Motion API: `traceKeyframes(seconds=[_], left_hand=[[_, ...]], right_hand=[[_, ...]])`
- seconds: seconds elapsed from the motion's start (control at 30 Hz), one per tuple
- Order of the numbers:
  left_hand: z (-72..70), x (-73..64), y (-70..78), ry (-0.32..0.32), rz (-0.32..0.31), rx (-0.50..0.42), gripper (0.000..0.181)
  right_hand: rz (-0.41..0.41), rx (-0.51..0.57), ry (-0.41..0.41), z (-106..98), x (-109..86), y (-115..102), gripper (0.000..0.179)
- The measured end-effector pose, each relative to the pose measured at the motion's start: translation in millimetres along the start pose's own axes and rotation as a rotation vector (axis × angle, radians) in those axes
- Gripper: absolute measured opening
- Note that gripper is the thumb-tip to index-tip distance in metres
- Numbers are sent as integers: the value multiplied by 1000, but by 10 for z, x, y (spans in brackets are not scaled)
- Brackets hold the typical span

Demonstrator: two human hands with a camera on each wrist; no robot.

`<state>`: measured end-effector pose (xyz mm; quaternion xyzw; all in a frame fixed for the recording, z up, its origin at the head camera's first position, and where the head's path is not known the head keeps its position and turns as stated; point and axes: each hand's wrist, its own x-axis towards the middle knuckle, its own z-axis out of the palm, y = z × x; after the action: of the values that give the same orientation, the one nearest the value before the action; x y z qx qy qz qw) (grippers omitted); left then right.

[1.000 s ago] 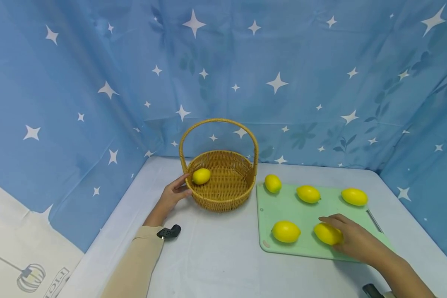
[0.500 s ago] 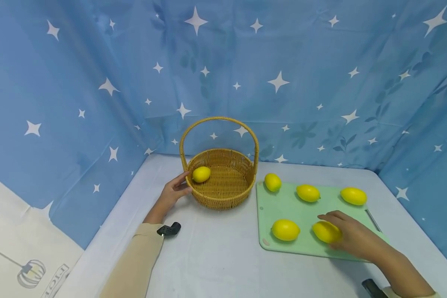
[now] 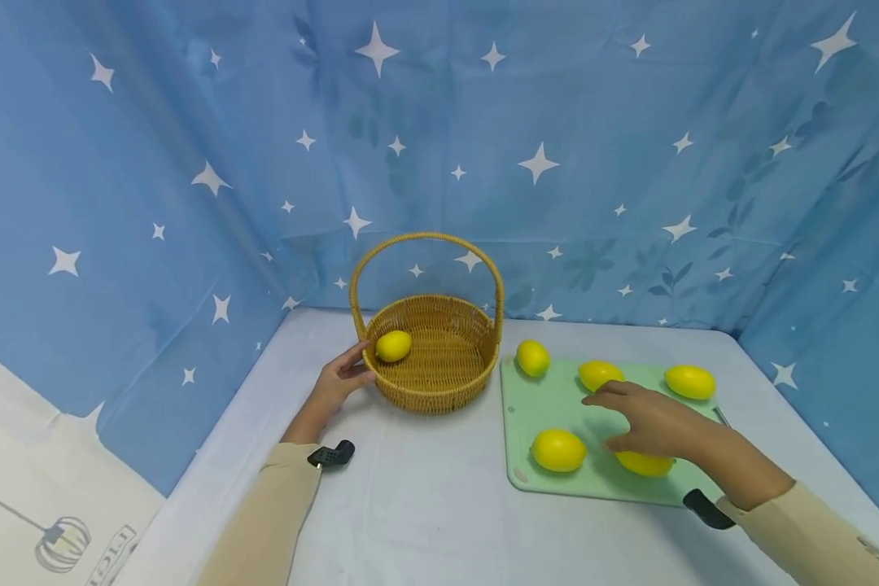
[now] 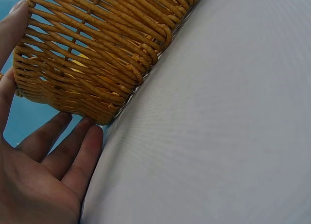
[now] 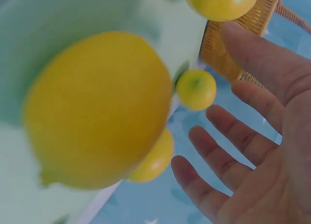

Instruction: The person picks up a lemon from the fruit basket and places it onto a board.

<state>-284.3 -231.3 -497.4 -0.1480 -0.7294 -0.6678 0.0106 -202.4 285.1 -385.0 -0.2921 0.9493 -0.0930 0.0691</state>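
Note:
A wicker basket [image 3: 432, 399] with a tall arched handle stands at the table's back middle. One lemon [image 3: 394, 347] lies inside at its left. My left hand [image 3: 333, 387] rests against the basket's left side, thumb and fingers spread; the left wrist view has fingertips touching the weave. My right hand [image 3: 652, 419] hovers over the green cutting board [image 3: 557, 407], fingers apart and nothing in them. Partly beneath it lies a lemon [image 3: 645, 465], which looms large as the near lemon [image 5: 102, 112] in the right wrist view. Another lemon [image 3: 599, 374] sits just beyond the fingertips.
Other lemons are at the board's front left [image 3: 558, 450], a lemon at its back-left corner [image 3: 533, 358] and a lemon at back right [image 3: 690, 382]. A white cloth [image 3: 425, 505] covers the table. A blue star-patterned curtain [image 3: 439, 122] hangs behind.
My right hand has come off the front-right lemon, rising and shifting forward and left. That lemon stays on the board. The left hand and basket keep their places.

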Motion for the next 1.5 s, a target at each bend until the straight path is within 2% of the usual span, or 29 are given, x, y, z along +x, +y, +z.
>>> traceKeyframes(seconds=[0.3,0.57,0.87,1.0,1.27,1.5], left_hand=[[39,7,-2,-18,-43,-11,67],[78,-103,243,-33,-48,-22,68],[53,-103,284,-37,-35,-17,67],[56,-103,272,-42,-38,-17,68],[73,-105,263,-51,-27,-32,67],[16,-26,23,7,-16,11,67]], right_hand=[[-116,-71,-36,-119,435,-116,55],[-199,-95,-45,-256,896,-353,59],[-286,-91,-29,-293,1363,-604,54],[-315,-92,-37,-239,1516,-740,53],[-280,-60,-72,-142,1778,-981,55],[-262,-67,-86,-81,2053,-1106,53]])
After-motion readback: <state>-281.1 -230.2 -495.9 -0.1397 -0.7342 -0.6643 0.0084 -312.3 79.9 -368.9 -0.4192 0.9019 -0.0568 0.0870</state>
